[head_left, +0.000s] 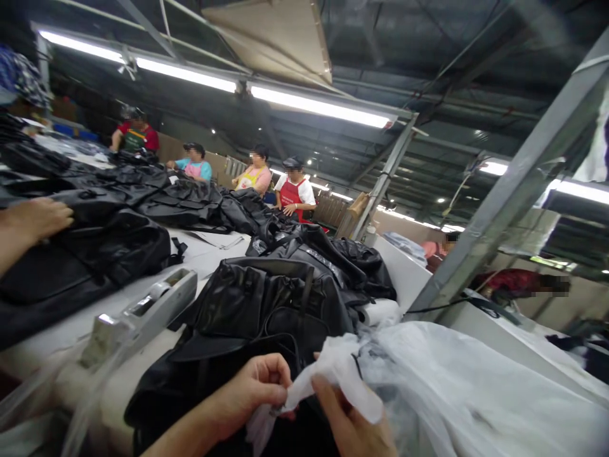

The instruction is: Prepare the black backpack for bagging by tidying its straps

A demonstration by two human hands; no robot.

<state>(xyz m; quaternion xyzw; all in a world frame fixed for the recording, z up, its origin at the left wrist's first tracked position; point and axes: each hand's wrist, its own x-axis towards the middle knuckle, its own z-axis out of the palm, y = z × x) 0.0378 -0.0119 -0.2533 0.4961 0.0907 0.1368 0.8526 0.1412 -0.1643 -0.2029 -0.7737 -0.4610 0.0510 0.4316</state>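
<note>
A black backpack (285, 298) with front pockets lies before me on the table. Over it, my left hand (266, 384) pinches the lower end of a thin white wrapping sheet (340, 362); a small dark bit shows at those fingertips, too small to name. My right hand (354, 416) is closed around the crumpled middle of the same sheet, its fingers partly covered by the folds. Whether the sheet is tissue or soft plastic, I cannot tell. Right beside my right hand spreads a heap of translucent plastic bags (457, 374).
A grey tape dispenser (143, 311) stands left of the backpack. A co-worker's hand (40, 222) rests on another black bag (95, 254). More black bags (190, 200) cover the table, with several people behind it. A metal post (514, 171) rises at right, near a white roll (380, 312).
</note>
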